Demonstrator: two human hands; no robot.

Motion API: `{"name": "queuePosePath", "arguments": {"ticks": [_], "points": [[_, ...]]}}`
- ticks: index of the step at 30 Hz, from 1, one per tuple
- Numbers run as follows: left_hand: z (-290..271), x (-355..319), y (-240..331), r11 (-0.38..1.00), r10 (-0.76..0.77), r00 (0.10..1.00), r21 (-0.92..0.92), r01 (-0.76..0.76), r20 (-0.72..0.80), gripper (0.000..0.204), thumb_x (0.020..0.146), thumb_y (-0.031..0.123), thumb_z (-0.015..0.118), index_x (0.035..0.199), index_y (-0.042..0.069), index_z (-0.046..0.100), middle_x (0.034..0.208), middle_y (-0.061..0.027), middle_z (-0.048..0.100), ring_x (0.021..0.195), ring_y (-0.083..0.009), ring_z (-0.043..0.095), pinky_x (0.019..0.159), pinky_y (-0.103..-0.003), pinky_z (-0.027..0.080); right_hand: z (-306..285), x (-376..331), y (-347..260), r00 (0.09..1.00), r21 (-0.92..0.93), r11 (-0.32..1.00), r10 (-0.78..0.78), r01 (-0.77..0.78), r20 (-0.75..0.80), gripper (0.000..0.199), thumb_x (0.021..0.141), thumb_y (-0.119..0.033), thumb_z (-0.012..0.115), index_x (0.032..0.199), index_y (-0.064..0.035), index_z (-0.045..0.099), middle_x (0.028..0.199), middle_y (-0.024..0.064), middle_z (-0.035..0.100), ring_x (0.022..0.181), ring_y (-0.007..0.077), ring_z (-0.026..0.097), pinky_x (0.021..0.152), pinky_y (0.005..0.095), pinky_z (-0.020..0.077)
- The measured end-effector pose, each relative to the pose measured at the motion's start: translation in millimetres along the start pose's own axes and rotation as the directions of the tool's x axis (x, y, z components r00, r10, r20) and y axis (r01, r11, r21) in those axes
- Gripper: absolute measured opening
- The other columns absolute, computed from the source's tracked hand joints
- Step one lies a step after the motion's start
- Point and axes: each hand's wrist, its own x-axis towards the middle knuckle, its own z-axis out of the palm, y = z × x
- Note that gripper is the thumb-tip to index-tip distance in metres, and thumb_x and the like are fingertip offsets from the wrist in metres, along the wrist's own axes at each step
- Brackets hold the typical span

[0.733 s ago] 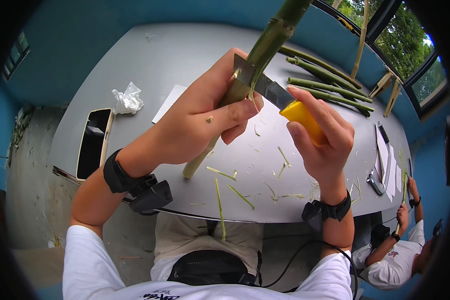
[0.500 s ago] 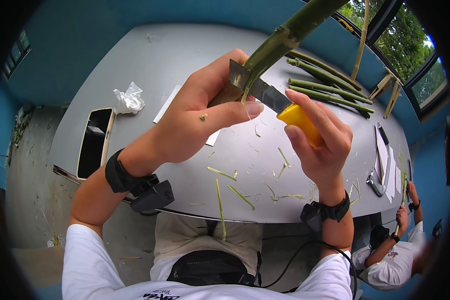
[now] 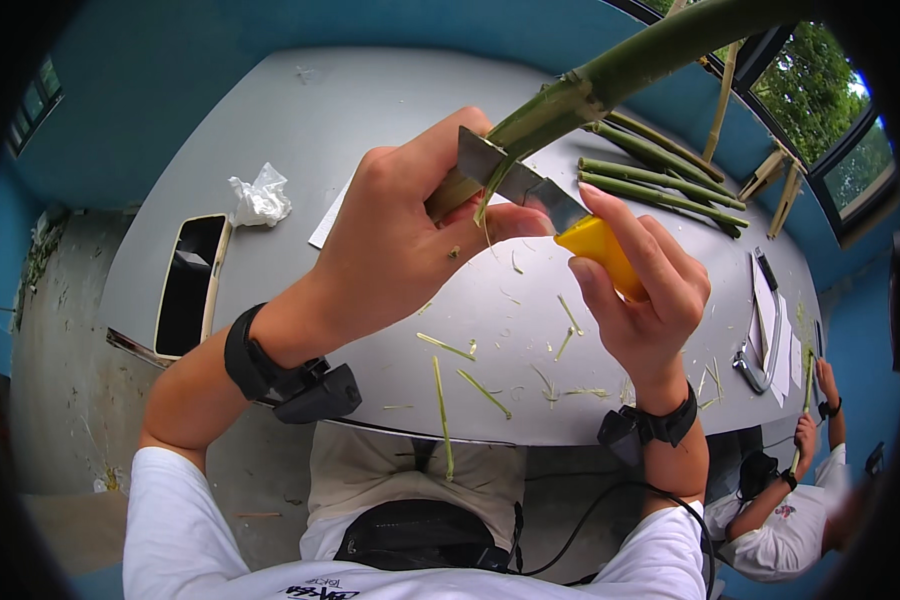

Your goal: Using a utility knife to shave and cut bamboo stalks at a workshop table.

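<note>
A head-worn fisheye looks down across the near grey table (image 3: pixel 450 300).

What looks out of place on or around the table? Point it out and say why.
Shavings litter the table untidily, one long strip poking past its near edge. A crumpled tissue by the phone looks like rubbish. A stray crumb sits on the left hand.

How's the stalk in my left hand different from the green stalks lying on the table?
The held stalk is raised in your left hand; the table stalks lie grouped. A blade touches the held stalk, with a peeled strip hanging; no blade touches the table stalks. Both look green.
</note>
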Motion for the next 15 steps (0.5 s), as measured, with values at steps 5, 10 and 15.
{"name": "queuePosePath", "arguments": {"ticks": [5,10,15], "points": [[5.1,-0.7,-5.3,0.999,-0.008,0.998,-0.034,0.006,-0.060,0.045,0.090,0.033,0.085,0.117,0.002,0.068,0.076,0.0023,0.069,0.063,-0.0021,0.052,0.058,-0.020,0.040,3.5,1.0,-0.8,0.999,0.012,1.000,-0.010,0.010,-0.037,0.055,0.077,-0.007,0.088,0.130,-0.0060,0.075,0.075,0.0037,0.068,0.057,0.0138,0.062,0.053,0.0277,0.0475],[-1.4,2.8,6.3,0.978,-0.020,0.998,0.207,0.031,-0.055,0.040,0.089,0.032,0.086,0.110,0.000,0.072,0.074,0.0004,0.072,0.062,-0.0032,0.056,0.057,-0.022,0.044,3.9,0.4,-2.5,0.999,0.019,1.000,0.010,-0.010,-0.048,0.055,0.077,-0.006,0.088,0.130,-0.0056,0.075,0.075,0.0043,0.069,0.058,0.0141,0.063,0.053,0.0272,0.0481],[0.3,-0.5,7.6,0.975,-0.009,0.995,0.220,0.030,-0.096,0.034,0.087,0.029,0.089,0.097,-0.001,0.075,0.077,-0.0039,0.078,0.062,-0.0043,0.064,0.056,-0.023,0.047,5.1,0.9,-7.1,0.996,0.034,0.999,0.002,0.001,-0.090,0.056,0.077,-0.005,0.088,0.131,-0.0046,0.074,0.079,0.0071,0.072,0.061,0.0149,0.067,0.055,0.0265,0.0504]]}}
